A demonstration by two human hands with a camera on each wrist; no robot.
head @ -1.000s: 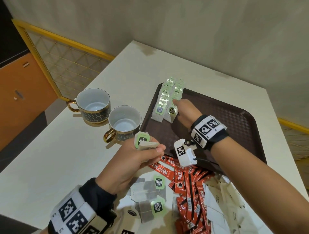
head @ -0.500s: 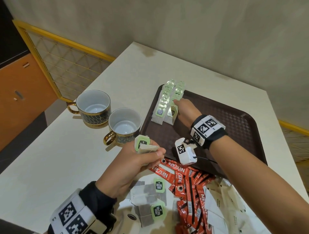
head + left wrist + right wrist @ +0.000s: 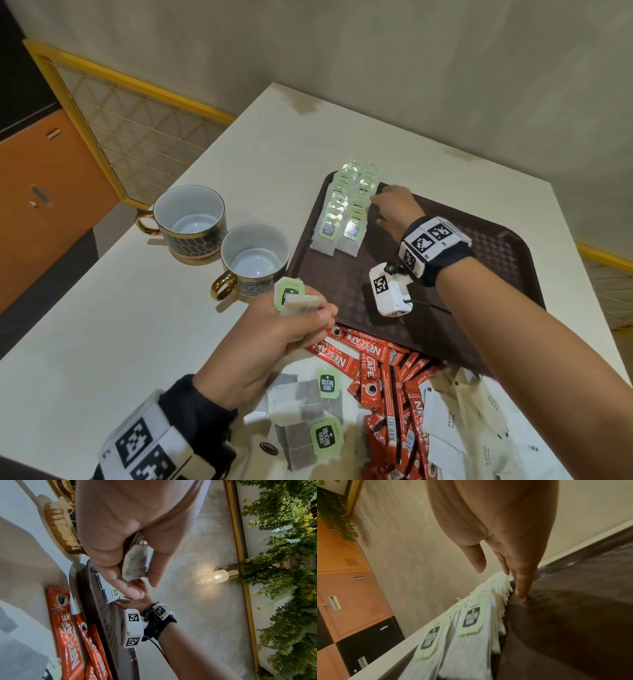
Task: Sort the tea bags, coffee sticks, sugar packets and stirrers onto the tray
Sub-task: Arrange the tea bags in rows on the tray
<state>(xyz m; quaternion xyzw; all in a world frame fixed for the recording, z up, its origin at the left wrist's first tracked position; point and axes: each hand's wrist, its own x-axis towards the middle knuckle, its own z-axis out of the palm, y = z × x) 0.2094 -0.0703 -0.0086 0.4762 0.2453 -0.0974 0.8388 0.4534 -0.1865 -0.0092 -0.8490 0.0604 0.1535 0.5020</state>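
Note:
A dark brown tray (image 3: 479,274) lies on the white table. Two rows of tea bags (image 3: 346,212) with green tags lie along its far left corner. My right hand (image 3: 387,209) is open, its straight fingers (image 3: 522,585) touching the tray right beside the right row (image 3: 479,628). My left hand (image 3: 294,318) pinches a tea bag (image 3: 291,296) between thumb and fingers (image 3: 135,566), near the tray's front left edge. Loose tea bags (image 3: 315,411), red coffee sticks (image 3: 380,377) and white sugar packets (image 3: 462,428) lie in a pile close to me.
Two empty cups (image 3: 253,257) with gold handles stand left of the tray; the second cup (image 3: 188,219) is behind the first. The table's left edge drops off to an orange cabinet (image 3: 41,192). A wall runs behind the table.
My right hand has slid farther along the right tea bag row, toward the tray's far corner. The left hand still holds its tea bag in about the same place.

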